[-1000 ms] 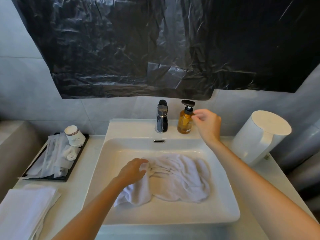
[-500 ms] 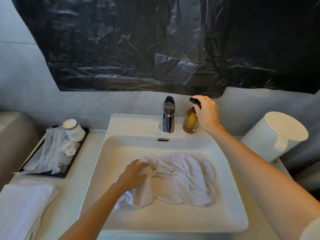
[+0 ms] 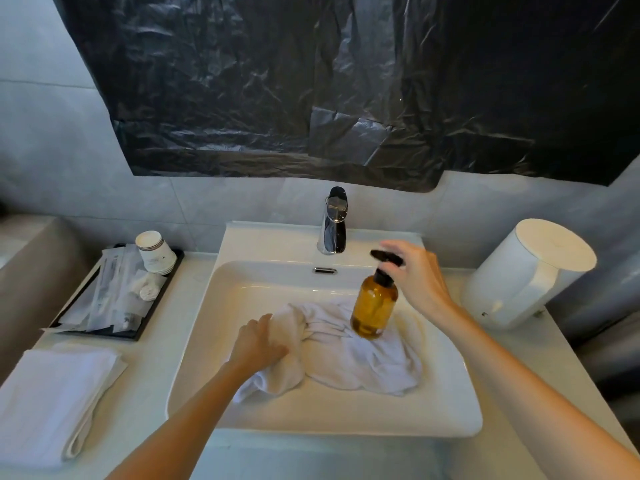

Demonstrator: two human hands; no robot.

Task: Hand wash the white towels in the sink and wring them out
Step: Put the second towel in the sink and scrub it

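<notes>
**Soap bottle lifted off the ledge and brought over the towel**

Head view: The translucent amber pump bottle with a black dispenser head (image 3: 374, 310) no longer stands on the back ledge beside the chrome faucet (image 3: 334, 223). A second ago it stood there while the right hand (image 3: 420, 282) reached for it. Half a second ago the fingers closed on its top. Now the right hand holds it by the dispenser head, fingers curled round it, and the bottle hangs slightly tilted over the basin of the white rectangular ceramic sink (image 3: 325, 424).

Below the bottle, the crumpled white towel (image 3: 363, 355) lies spread across the basin floor, where it was before. The left hand (image 3: 258, 344) has stayed on the towel's bunched left end, fingers curled into the cloth and gripping it. I see no water running from the faucet, and I cannot tell whether the towel is wet.

This looks like the soaping step, early in the task: scrubbing, rinsing and wringing are still to come. Pumping probably needs the bottle set down or steadied, since one hand holds it by the pump.

A second, folded white towel (image 3: 48, 400) waits on the tabletop left of the sink, near a black tray of wrapped toiletries (image 3: 104, 306).
</notes>
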